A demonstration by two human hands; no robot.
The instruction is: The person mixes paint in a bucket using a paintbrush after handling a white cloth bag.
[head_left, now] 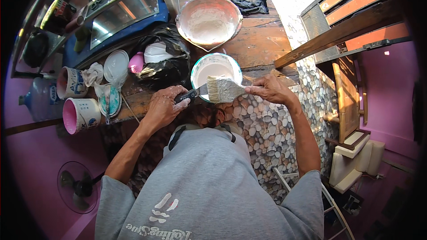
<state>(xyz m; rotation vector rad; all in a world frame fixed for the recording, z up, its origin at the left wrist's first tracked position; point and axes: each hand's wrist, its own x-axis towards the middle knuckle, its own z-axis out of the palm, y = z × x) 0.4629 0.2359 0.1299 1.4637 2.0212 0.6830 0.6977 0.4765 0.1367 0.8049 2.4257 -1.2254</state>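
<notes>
My left hand [167,104] is closed around the black handle of a putty knife [194,94], whose metal blade runs toward the brush. In my right hand [270,89] is a wide paintbrush [221,90], gripped by its handle and coated with white paint, its bristles pointing left. Knife and brush meet just over the near rim of a white tub [194,76] with pale paint inside; whether blade and bristles touch I cannot tell. Behind the tub stands a larger bucket [181,20] holding a whitish mix.
On the wooden table [260,40] lie a black plastic bag [171,69] and several paint tubs, one a pink-lined tub [82,115] at left. A wooden beam [338,35] juts in at right. A ladder [331,200] stands at lower right, a fan [80,186] at lower left.
</notes>
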